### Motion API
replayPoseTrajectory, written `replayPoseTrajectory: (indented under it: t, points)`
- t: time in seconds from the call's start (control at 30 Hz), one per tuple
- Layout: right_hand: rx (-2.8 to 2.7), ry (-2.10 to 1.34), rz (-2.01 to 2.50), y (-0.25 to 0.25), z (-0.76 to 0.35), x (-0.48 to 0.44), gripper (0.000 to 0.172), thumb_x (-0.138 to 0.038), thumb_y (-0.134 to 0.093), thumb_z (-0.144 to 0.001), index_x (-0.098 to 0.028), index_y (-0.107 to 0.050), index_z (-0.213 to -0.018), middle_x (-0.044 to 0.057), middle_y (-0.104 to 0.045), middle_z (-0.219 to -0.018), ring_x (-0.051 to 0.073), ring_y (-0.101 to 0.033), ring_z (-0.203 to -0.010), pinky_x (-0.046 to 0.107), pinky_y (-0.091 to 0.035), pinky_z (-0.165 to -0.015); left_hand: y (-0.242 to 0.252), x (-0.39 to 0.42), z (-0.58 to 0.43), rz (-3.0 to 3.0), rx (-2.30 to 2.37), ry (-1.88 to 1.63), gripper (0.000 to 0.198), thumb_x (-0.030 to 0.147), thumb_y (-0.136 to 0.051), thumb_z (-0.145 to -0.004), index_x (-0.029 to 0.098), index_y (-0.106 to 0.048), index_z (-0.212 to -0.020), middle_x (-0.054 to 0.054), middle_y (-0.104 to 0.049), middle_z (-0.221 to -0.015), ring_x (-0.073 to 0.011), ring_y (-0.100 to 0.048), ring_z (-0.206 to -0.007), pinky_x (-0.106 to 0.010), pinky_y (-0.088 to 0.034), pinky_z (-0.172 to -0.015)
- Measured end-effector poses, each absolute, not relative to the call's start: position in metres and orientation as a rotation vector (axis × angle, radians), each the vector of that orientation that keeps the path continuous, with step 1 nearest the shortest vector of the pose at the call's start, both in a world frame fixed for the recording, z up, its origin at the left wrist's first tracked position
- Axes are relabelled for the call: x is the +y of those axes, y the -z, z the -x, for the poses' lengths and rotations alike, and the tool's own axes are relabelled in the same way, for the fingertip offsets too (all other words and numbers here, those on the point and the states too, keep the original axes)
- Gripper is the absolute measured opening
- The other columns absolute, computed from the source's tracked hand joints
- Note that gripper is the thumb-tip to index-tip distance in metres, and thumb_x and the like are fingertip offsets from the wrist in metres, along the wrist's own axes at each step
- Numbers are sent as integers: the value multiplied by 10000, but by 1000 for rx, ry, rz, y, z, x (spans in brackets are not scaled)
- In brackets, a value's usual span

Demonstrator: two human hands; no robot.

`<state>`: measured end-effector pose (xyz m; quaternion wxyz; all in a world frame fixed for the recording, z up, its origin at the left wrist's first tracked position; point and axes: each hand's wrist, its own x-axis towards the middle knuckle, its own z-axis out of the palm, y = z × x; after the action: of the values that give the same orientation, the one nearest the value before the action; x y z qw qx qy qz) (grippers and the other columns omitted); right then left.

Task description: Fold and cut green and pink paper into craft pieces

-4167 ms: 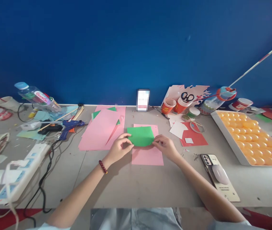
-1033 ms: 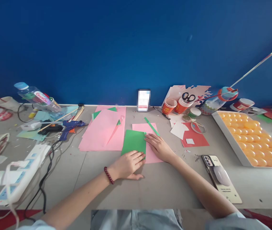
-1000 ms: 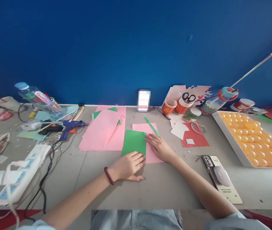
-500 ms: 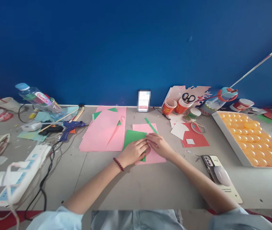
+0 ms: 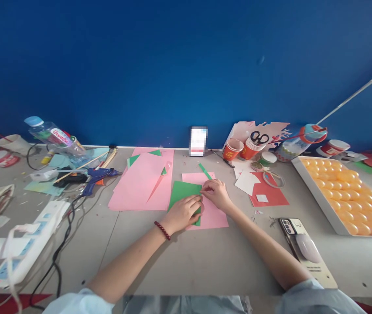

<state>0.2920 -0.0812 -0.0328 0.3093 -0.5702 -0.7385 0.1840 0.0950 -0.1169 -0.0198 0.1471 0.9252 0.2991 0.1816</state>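
Observation:
My left hand [image 5: 183, 213] lies flat over a green paper sheet [image 5: 186, 190], fingers stretched toward its right edge. Under the green sheet a pink paper [image 5: 213, 218] shows on the right. My right hand [image 5: 216, 192] has its fingers drawn together at the green sheet's right edge; whether a bit of paper is between the fingertips is too small to tell. Just behind that hand a narrow green strip [image 5: 204, 170] lies slanted. Larger pink sheets [image 5: 140, 183] rest to the left, with a green piece partly under them.
At the left are a blue glue gun [image 5: 96, 179], a power strip [image 5: 29, 244], cables and a plastic bottle [image 5: 55, 135]. A phone [image 5: 198, 141] stands by the wall. Rightward are red cups [image 5: 232, 149], scissors [image 5: 259, 138], red paper [image 5: 271, 194], another phone [image 5: 306, 250] and a tray of orange balls [image 5: 319, 196].
The fingers of my right hand have drawn closer together at the green sheet's edge. My left hand stays on the sheet. The whole view has shifted slightly, with things appearing lower.

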Motion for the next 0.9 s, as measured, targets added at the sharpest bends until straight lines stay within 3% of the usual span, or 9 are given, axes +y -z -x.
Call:
replayPoseTrajectory:
  t: [0.9]
  points:
    - [-1849, -430, 1604, 33, -287, -75, 151, -246, -568, -801, -204, -574, -656, 6, -674, -748, 186, -586, -758, 322, -330, -746, 22, -116, -94, -2675, 845, -524, 164, 224, -480, -911, 194, -549, -1057, -73, -565, -1287, -204, -450, -1273, -366, -439, -1028]
